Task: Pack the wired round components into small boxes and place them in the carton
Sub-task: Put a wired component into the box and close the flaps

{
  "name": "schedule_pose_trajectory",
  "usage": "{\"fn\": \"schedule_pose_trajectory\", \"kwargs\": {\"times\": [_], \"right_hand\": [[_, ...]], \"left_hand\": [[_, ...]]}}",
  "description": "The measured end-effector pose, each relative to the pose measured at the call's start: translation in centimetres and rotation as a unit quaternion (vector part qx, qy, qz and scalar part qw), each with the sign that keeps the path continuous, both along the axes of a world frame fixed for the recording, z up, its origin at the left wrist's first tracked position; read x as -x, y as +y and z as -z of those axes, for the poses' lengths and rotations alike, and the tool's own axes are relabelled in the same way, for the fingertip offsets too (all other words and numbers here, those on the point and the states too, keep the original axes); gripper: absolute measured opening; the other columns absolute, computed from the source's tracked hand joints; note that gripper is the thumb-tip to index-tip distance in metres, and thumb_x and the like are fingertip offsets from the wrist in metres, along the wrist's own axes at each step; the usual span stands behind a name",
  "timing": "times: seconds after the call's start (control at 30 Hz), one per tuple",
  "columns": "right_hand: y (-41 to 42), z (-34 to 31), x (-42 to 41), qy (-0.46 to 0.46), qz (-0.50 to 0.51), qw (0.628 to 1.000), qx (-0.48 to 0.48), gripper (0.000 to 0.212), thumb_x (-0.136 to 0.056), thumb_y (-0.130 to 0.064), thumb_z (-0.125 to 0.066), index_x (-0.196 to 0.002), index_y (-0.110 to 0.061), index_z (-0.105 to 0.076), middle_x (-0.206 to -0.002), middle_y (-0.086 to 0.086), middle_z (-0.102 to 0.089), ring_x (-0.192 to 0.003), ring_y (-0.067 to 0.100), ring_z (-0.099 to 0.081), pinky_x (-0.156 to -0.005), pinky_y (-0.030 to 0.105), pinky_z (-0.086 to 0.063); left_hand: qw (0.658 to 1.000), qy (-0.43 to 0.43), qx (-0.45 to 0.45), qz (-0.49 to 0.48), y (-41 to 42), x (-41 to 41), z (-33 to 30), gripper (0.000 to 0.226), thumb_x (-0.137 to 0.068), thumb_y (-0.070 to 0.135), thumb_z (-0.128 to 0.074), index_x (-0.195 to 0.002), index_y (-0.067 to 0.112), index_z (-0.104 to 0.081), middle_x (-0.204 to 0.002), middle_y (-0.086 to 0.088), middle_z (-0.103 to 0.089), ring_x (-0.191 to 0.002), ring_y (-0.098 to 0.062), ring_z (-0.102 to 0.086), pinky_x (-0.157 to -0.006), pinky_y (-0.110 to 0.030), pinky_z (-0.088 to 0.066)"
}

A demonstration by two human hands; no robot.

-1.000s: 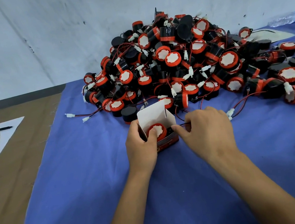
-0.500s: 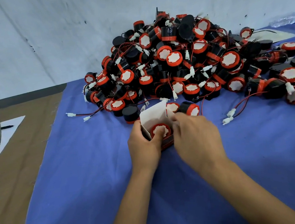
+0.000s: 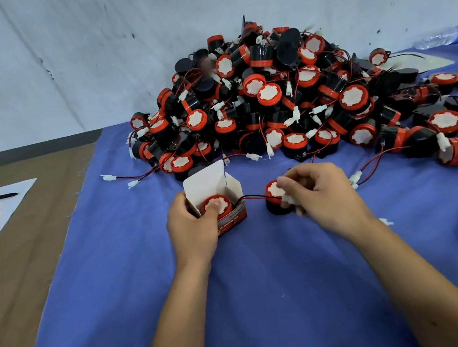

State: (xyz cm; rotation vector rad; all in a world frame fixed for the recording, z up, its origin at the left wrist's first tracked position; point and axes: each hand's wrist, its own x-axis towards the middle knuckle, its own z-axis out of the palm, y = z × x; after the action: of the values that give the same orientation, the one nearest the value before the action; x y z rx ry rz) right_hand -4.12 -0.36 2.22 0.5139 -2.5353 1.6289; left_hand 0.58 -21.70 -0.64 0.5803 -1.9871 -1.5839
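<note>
left hand [image 3: 191, 227] grips small box [image 3: 219, 200], thumb pressing boxed component [image 3: 216, 205] | right hand [image 3: 314, 188] pinches trailing wire [image 3: 253, 197], running sideways from box toward right fingers | loose component [image 3: 276, 200] under right hand, hold unclear

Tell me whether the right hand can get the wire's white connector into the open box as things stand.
Probably yes. The right hand already pinches the white connector, the small box stands open beside it, and only a loose component sits between. The left hand steadies the box.

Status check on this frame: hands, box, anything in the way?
Left hand grips small open cardboard box, thumb on red-capped round component inside. Right hand pinches its red-black wire. Second component beside box.
</note>
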Motion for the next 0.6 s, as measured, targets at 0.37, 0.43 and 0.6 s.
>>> {"fn": "schedule_pose_trajectory", "kwargs": {"times": [0.37,0.43,0.6], "right_hand": [[-4.0,0.1,-3.4,0.241,-0.036,0.969,0.045,0.013,-0.092,-0.005,-0.075,-0.104,-0.009,-0.076,-0.088,-0.006,-0.075,-0.078,0.011,-0.07,-0.069,0.027,-0.056],[-4.5,0.3,-3.6,0.31,-0.008,0.95,-0.023,0.014,-0.094,-0.006,-0.072,-0.109,-0.005,-0.074,-0.097,0.001,-0.073,-0.082,0.016,-0.068,-0.071,0.031,-0.054],[-6.1,0.4,-4.1,0.282,-0.004,0.949,-0.14,0.021,-0.094,-0.001,-0.062,-0.11,-0.009,-0.073,-0.113,0.004,-0.063,-0.084,0.015,-0.059,-0.069,0.022,-0.052]], "left_hand": [[0.995,0.021,0.002,0.102,1.0,0.0,0.1,0.038,-0.084,0.013,-0.086,-0.119,0.017,-0.07,-0.104,0.003,-0.079,-0.096,-0.016,-0.076,-0.086,-0.045,-0.062],[0.992,0.025,0.0,0.125,1.5,-0.1,0.1,0.037,-0.086,0.01,-0.085,-0.119,0.017,-0.07,-0.102,0.004,-0.079,-0.094,-0.014,-0.076,-0.082,-0.039,-0.063],[0.989,0.0,0.009,0.144,2.6,0.0,0.4,0.032,-0.085,0.005,-0.079,-0.107,0.026,-0.07,-0.09,0.009,-0.078,-0.079,-0.008,-0.075,-0.06,-0.026,-0.057]]}}
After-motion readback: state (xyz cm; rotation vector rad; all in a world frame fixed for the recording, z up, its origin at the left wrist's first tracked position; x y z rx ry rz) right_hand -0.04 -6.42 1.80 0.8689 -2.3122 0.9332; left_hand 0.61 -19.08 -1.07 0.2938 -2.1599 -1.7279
